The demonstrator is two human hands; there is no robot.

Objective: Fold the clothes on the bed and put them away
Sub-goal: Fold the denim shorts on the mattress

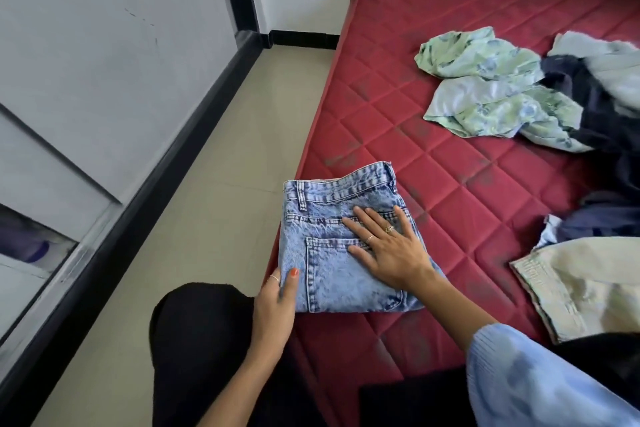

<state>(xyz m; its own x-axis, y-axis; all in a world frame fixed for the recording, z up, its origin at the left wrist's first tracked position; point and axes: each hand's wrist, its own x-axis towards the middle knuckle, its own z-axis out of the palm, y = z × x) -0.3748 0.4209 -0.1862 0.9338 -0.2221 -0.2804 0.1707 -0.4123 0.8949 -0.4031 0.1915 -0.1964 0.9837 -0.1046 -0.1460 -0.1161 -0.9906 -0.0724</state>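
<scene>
Below, square-folded acid-wash jeans on a quilted mattress are pressed by the flat right hand; their edge is pinched by the left hand.

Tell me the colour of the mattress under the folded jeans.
Dark red, with a quilted diamond pattern; the mattress shows in the head view.

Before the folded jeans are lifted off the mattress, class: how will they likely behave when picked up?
The folded jeans look like thick denim in several layers, so probably fairly heavy and firm for their size. Being cloth, they may still sag or unfold if lifted by one edge. The left hand grips their side; the right hand lies flat on top.
</scene>
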